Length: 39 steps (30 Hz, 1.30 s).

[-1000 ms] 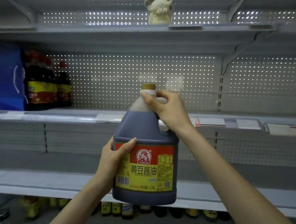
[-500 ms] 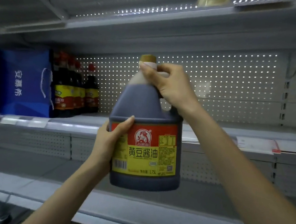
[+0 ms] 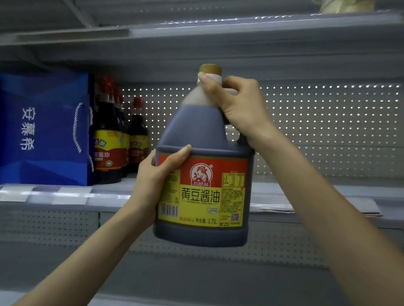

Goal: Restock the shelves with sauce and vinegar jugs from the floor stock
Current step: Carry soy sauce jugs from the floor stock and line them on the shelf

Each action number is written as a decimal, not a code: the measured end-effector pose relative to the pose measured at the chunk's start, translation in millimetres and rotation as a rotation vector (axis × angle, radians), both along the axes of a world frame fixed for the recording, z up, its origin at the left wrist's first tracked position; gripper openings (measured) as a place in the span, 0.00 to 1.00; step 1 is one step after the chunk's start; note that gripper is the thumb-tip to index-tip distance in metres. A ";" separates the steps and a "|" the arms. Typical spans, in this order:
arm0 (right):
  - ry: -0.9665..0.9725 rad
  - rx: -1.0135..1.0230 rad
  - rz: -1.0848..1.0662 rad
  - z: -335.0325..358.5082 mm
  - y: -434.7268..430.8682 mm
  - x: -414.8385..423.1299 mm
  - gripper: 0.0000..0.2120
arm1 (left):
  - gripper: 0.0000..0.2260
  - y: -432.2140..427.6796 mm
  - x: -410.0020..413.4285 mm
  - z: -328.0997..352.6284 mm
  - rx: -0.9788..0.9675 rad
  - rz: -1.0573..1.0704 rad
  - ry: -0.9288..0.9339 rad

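Observation:
I hold a large dark soy sauce jug (image 3: 207,138) with a red and yellow label and a tan cap upright in the air, in front of the middle shelf (image 3: 314,203). My right hand (image 3: 237,104) grips its handle and neck at the top. My left hand (image 3: 156,175) holds the jug's left side at the label, thumb across the front. The jug's base hangs below the level of the shelf's front edge.
At the left of the middle shelf stand a blue gift bag (image 3: 38,129) and several dark sauce bottles (image 3: 116,139) with red caps. An upper shelf (image 3: 232,37) overhangs above, with a pale object (image 3: 343,3) on it. A lower shelf (image 3: 184,274) lies beneath.
Both hands have raised the jug towards the middle shelf, and my view has swung left and closer, so the gift bag and bottles look larger.

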State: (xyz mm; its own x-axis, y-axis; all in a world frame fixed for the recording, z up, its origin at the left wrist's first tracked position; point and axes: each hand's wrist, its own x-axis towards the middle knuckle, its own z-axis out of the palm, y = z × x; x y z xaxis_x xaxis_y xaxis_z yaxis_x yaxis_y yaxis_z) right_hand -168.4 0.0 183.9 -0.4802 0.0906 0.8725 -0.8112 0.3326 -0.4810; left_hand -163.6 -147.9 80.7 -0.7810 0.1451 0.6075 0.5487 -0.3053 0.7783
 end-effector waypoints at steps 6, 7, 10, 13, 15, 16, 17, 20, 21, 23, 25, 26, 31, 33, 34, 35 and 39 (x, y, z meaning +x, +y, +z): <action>0.043 0.006 -0.123 17.4 -35.7 -26.6 0.22 | 0.23 -39.0 -44.5 15.5 -0.008 -0.081 0.014; 0.051 0.013 -0.143 20.0 -40.7 -31.9 0.21 | 0.25 -43.7 -53.0 18.2 -0.004 -0.089 0.011; 0.087 0.043 -0.198 28.7 -53.9 -48.1 0.22 | 0.27 -52.5 -78.8 26.7 0.010 -0.093 0.015; 0.079 0.064 -0.223 38.7 -60.4 -64.3 0.19 | 0.28 -56.5 -102.6 35.3 0.017 -0.084 0.000; 0.066 0.089 -0.199 44.4 -61.9 -78.4 0.16 | 0.27 -56.8 -117.2 40.7 -0.001 -0.064 -0.009; 0.055 0.097 -0.191 46.6 -62.7 -86.0 0.16 | 0.26 -56.2 -124.5 42.5 -0.011 -0.044 -0.016; 0.049 0.099 -0.183 48.1 -62.8 -94.1 0.17 | 0.26 -55.7 -130.9 44.0 -0.022 -0.021 -0.027; 0.028 0.083 -0.115 46.4 -59.1 -124.9 0.15 | 0.23 -55.6 -151.9 46.3 -0.040 0.028 -0.076; 0.005 0.076 -0.059 43.3 -57.6 -137.0 0.12 | 0.22 -55.9 -159.6 46.1 -0.057 0.042 -0.096; -0.050 0.061 0.019 36.3 -55.1 -162.3 0.08 | 0.20 -55.5 -176.2 43.9 -0.117 0.109 -0.120; -0.066 0.039 -0.021 31.8 -51.8 -187.6 0.07 | 0.24 -52.6 -190.2 42.0 -0.177 0.168 -0.165; -0.063 0.037 -0.051 31.9 -49.8 -198.0 0.07 | 0.25 -50.7 -196.8 41.9 -0.203 0.179 -0.192; -0.072 0.051 -0.034 30.4 -39.0 -238.5 0.16 | 0.17 -44.5 -227.1 44.2 -0.282 0.206 -0.271; -0.050 0.068 -0.039 28.3 -36.5 -253.1 0.14 | 0.21 -43.2 -238.8 43.1 -0.261 0.217 -0.281; -0.048 0.071 -0.052 27.7 -35.5 -260.0 0.14 | 0.22 -42.3 -244.0 42.4 -0.263 0.228 -0.272; -0.053 0.058 -0.059 27.8 -34.4 -266.8 0.15 | 0.23 -41.5 -249.5 42.3 -0.277 0.241 -0.253; -0.079 0.010 -0.068 27.1 -33.9 -283.8 0.15 | 0.22 -39.2 -265.8 46.0 -0.327 0.290 -0.194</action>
